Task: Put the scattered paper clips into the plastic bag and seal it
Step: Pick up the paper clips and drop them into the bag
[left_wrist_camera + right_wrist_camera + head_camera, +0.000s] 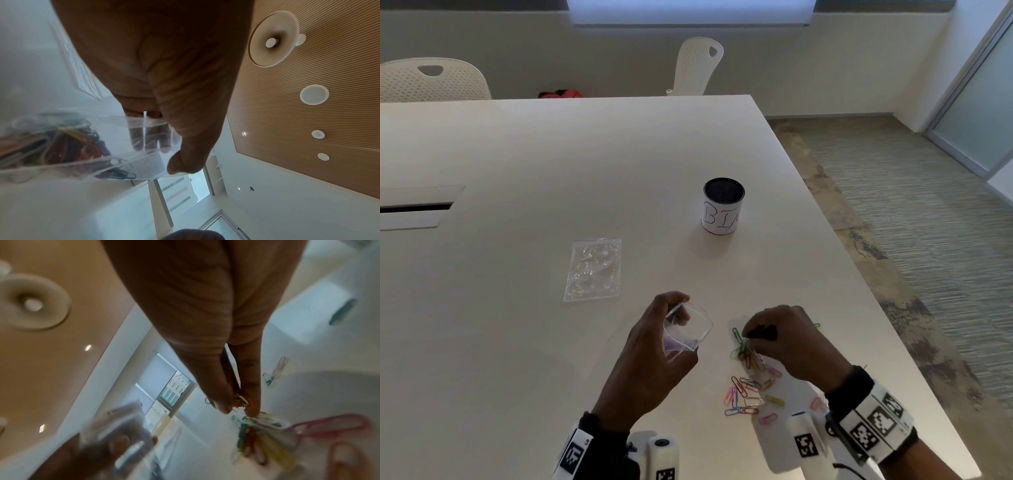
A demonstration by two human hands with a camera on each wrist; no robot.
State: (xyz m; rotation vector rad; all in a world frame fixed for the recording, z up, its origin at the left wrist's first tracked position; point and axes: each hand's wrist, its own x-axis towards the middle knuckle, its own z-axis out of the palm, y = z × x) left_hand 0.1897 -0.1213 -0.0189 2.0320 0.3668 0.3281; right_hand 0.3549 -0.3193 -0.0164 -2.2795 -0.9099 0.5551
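My left hand (654, 346) holds a small clear plastic bag (686, 330) above the white table (517, 171), mouth held open toward the right. In the left wrist view the plastic bag (86, 146) has coloured paper clips (51, 146) inside, with my thumb and fingers pinching its rim. My right hand (787, 339) pinches a bunch of coloured paper clips (744, 351) just above the table; in the right wrist view this bunch (257, 434) hangs from my thumb and fingertip. More loose clips (748, 394) lie scattered near the front edge, below the right hand.
A second clear bag (593, 270) lies flat on the table to the left. A black mesh cup (723, 205) with a white paper label stands farther back. The table's right edge runs close beside my right hand. White chairs (698, 65) stand beyond the table.
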